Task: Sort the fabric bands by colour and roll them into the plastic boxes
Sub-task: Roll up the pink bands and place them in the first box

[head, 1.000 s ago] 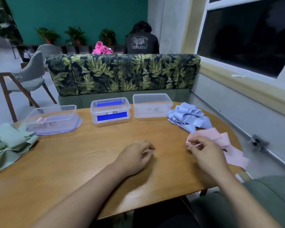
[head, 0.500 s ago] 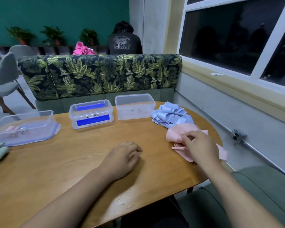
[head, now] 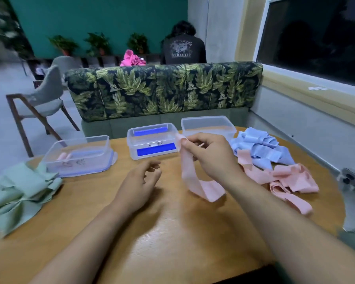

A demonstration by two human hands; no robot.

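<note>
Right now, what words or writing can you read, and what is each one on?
"ATHLETIC": on the back of the dark shirt of the person behind the sofa.
Handwritten marks on the middle box, above its blue strip: too small to read.
Handwritten marks on the left box: too blurred to read.
Right box: front hidden by the right hand holding a pink band.

Pink band [head: 190, 175], pale blue bands [head: 258, 147], mint green bands [head: 19, 191], blue-labelled box [head: 152, 140], palm-leaf-print sofa [head: 162, 89], teal wall [head: 100, 17]
</note>
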